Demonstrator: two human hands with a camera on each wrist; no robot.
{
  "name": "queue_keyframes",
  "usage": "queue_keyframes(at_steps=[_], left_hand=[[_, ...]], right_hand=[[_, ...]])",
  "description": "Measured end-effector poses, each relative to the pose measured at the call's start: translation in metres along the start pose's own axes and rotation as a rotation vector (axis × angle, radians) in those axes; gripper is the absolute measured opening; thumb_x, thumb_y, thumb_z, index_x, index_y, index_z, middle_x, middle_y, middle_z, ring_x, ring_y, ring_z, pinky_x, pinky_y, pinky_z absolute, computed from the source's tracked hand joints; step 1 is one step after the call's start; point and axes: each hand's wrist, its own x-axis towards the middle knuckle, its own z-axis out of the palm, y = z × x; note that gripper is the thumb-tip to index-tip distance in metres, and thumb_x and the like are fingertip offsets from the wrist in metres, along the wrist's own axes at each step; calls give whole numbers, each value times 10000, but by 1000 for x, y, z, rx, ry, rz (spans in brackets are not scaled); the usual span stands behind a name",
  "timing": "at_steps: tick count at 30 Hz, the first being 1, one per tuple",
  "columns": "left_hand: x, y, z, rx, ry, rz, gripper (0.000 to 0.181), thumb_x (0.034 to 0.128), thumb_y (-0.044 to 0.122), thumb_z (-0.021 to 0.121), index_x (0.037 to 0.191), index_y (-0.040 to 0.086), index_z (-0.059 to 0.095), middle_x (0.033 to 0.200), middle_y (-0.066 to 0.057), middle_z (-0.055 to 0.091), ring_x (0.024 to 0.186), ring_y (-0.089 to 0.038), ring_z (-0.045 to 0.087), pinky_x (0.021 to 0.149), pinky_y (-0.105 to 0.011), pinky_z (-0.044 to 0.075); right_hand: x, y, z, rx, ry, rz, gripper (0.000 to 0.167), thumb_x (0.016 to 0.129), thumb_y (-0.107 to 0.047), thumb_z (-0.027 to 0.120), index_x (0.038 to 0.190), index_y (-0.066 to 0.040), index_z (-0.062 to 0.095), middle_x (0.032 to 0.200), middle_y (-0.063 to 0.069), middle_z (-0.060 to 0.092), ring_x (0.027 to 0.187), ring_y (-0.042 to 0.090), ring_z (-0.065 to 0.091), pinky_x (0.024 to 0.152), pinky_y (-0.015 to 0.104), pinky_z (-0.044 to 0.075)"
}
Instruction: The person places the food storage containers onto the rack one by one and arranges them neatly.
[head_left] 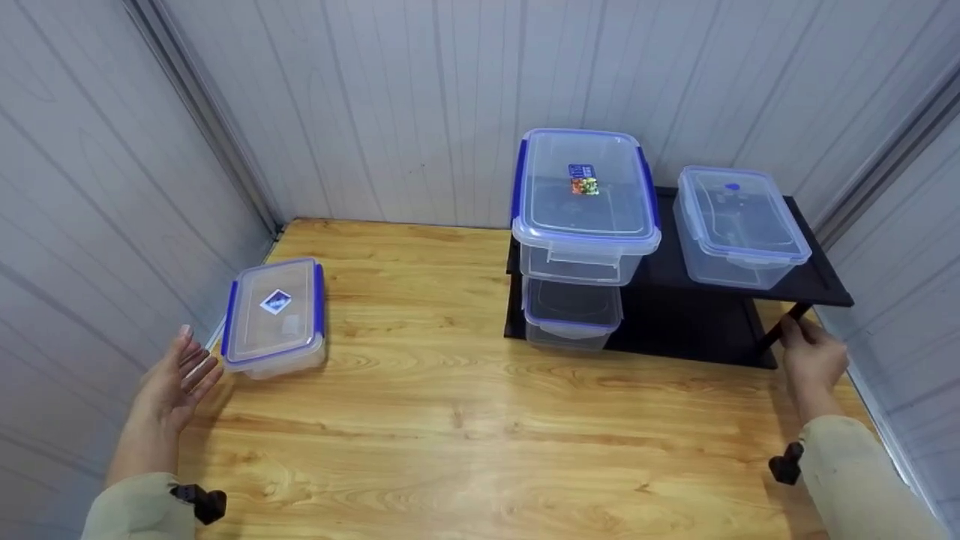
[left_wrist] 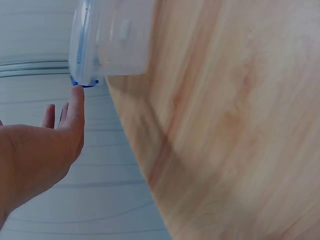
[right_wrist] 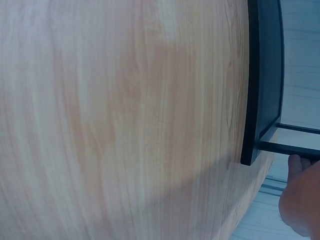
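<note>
My left hand [head_left: 174, 381] is held near the front left corner of a flat clear food container [head_left: 251, 330] with blue side clips, its fingers extended. In the left wrist view its fingertip is close to the container [left_wrist: 125, 40]; whether they touch I cannot tell. On the right, my right hand [head_left: 814, 358] grips the front right post [head_left: 780, 330] of a black two-tier rack [head_left: 660, 322]. The right wrist view shows fingers [right_wrist: 295, 165] at that post, but much of the hand is cut off.
A large blue-clipped container [head_left: 585, 202] stands on the upper shelf's left end, a clear lidded box [head_left: 742, 221] on its right. Below, a smaller container [head_left: 570, 315] sits on the lower shelf. Pale panel walls [head_left: 390, 112] enclose the wooden table [head_left: 450, 420] at the back and sides.
</note>
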Motion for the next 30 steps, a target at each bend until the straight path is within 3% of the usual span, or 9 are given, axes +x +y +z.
queue_keyframes(at_steps=[2,4,8,11,15,18,20,23,30], left_hand=[[3,-4,0,-12,34,-31,564,975,495,752,1408,266,472,1597,104,376,985,-84,670,1050,-234,558],[5,-8,0,-40,46,-57,645,959,497,769,1475,291,440,1598,102,376,953,-90,686,1052,-235,556],[11,-14,0,-70,42,-91,729,958,492,769,1541,295,378,1233,66,645,904,-96,705,1042,-232,563],[15,-17,0,-70,18,-99,710,968,498,753,1534,288,379,924,37,717,897,-96,716,1026,-229,572],[19,-19,0,-48,-43,-88,721,1002,513,694,1591,299,337,886,44,746,915,-76,711,1079,-207,527],[20,-20,1,-42,-78,-77,522,1022,500,664,1456,257,505,905,48,751,935,-76,707,1118,-206,493],[20,-20,0,-57,-78,-81,349,1022,483,676,1200,184,651,908,37,757,931,-89,713,1102,-214,513],[20,-21,0,-57,-82,-84,316,1027,442,681,910,153,730,904,28,765,911,-97,723,1040,-216,558],[21,-23,0,107,-99,-55,190,1044,302,686,879,207,693,879,82,785,876,-56,743,947,-202,595]], right_hand=[[1,0,0,11,5,-1,586,1042,-473,649,1532,-168,547,963,-280,727,891,-110,636,1224,389,433],[1,-1,1,33,9,11,579,1036,-463,665,1525,-174,555,1004,-253,744,874,-115,642,1222,378,433],[2,-1,2,89,15,30,572,1027,-427,697,1516,-161,566,1059,-213,754,814,-138,637,1229,370,420],[1,-1,2,83,13,31,574,1031,-425,691,1520,-155,560,1200,-126,735,824,-141,639,1230,367,417],[1,-2,1,123,11,55,568,1029,-402,703,1517,-146,565,1251,-73,726,817,-134,655,1231,343,406],[1,-2,1,162,11,78,572,1024,-389,715,1517,-141,565,1304,-42,707,803,-134,663,1241,349,390],[1,-2,1,178,12,85,573,1021,-388,721,1516,-143,568,1365,-8,662,808,-136,668,1244,355,386],[1,-2,2,184,13,83,572,1018,-384,726,1511,-139,572,1385,17,647,818,-131,676,1229,338,402],[0,-2,2,83,18,46,566,1031,-430,688,1513,-156,573,1183,-130,745,812,-138,638,1213,334,435]])
